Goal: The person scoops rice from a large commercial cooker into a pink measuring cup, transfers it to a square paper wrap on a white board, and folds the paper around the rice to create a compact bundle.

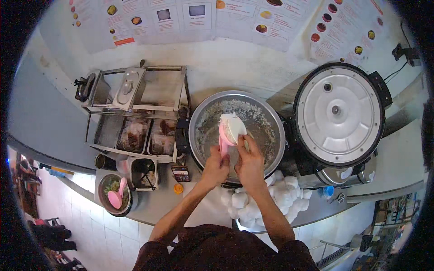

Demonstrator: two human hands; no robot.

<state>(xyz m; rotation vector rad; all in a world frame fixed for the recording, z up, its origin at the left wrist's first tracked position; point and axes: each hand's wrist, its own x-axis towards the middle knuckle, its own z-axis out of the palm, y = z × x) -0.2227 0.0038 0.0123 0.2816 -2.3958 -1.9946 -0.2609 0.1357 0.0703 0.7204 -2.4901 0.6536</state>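
Note:
Over the open rice cooker pot (203,111), whose inner wall has rice stuck to it, both my hands are raised. My left hand (216,169) grips the handle of a pink scoop (223,135) that has white rice in it. With my right hand (250,161) I hold a white paddle-like utensil (238,128) against the scoop's opening; its handle is mostly hidden by the fingers. Just below the pot, beside my right forearm, lies a pile of white wrapped bundles (283,196).
The cooker's round lid (339,132) stands open at right. At left are a metal rack (135,110) with food trays, a bowl of greens (112,183) with a pink scoop (116,199), a square container (144,174) and a phone-like device (180,173). Scissors (338,198) lie near the counter's right edge.

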